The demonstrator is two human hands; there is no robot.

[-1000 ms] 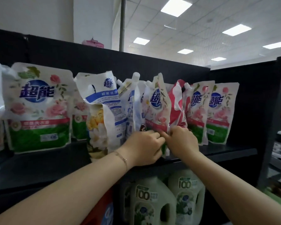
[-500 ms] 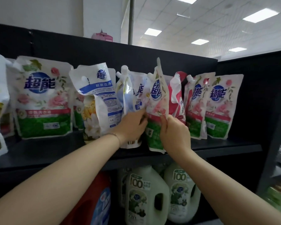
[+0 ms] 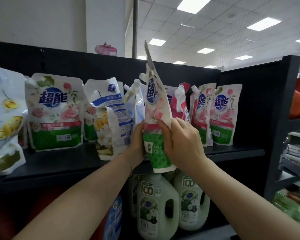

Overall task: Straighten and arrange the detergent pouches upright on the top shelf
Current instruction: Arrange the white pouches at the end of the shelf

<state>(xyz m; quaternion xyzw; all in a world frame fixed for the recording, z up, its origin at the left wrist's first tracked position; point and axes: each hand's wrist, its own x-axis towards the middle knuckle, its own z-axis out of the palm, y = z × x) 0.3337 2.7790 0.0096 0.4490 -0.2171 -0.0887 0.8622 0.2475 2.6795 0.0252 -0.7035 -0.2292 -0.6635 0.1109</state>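
Note:
Both hands hold one rose-and-green detergent pouch (image 3: 154, 118), lifted above the front edge of the black top shelf (image 3: 59, 163) and turned edge-on to me. My left hand (image 3: 137, 142) grips its left side; my right hand (image 3: 182, 144) grips its right side. To the left a blue-and-white pouch (image 3: 111, 115) slumps bent over, and a large rose pouch (image 3: 55, 110) stands upright. A blue-white spouted pouch (image 3: 134, 101) and a red pouch (image 3: 180, 101) stand behind the held one. Two rose pouches (image 3: 222, 115) stand upright on the right.
A lemon-print pouch (image 3: 5, 118) leans at the far left of the shelf. Pale green detergent jugs (image 3: 156, 205) stand on the shelf below. A black side panel (image 3: 275, 118) closes the right end; beyond it is another rack with an orange bottle (image 3: 298, 104).
Both hands moved from the pouch's base on the shelf to its sides and lifted it up and toward me, clear of the row. The camera moved closer.

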